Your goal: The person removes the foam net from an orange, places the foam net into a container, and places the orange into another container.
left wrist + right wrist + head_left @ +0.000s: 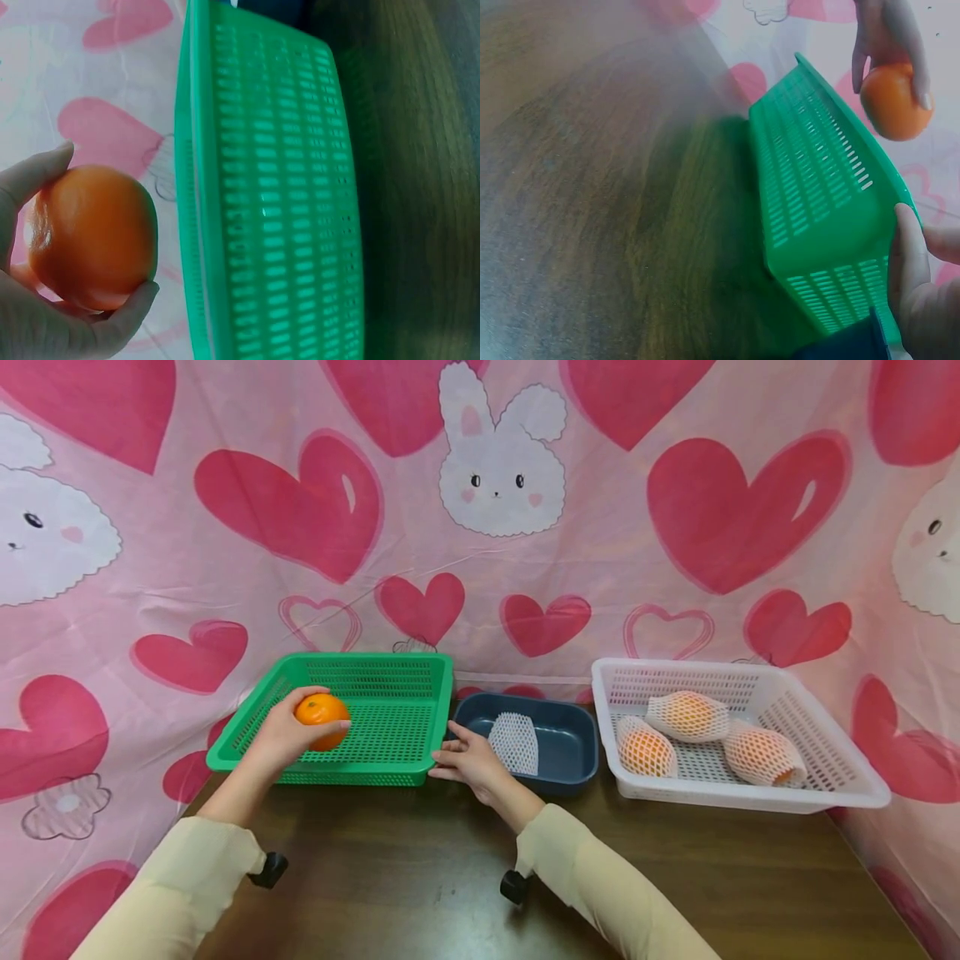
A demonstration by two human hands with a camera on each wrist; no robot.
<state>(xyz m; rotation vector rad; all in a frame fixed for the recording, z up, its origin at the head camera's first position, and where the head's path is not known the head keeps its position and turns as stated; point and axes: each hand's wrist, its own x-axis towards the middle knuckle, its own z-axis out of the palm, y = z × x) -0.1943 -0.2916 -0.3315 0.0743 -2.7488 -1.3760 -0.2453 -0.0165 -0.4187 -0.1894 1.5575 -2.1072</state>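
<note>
My left hand holds an orange with thumb and fingers curled round it, above the green basket. In the left wrist view the glossy orange shows beside the basket wall, clear of the rim. At the basket's front right corner, my right hand grips the rim; the right wrist view shows the thumb and a finger of this hand on either side of the corner. Perforated green mesh forms the basket's floor, and no other fruit shows inside it.
Right of the green basket stands a dark blue basin with a white foam net in it. Farther right, a white basket holds three fruits in foam nets. All stand on a brown wooden table before a pink cloth.
</note>
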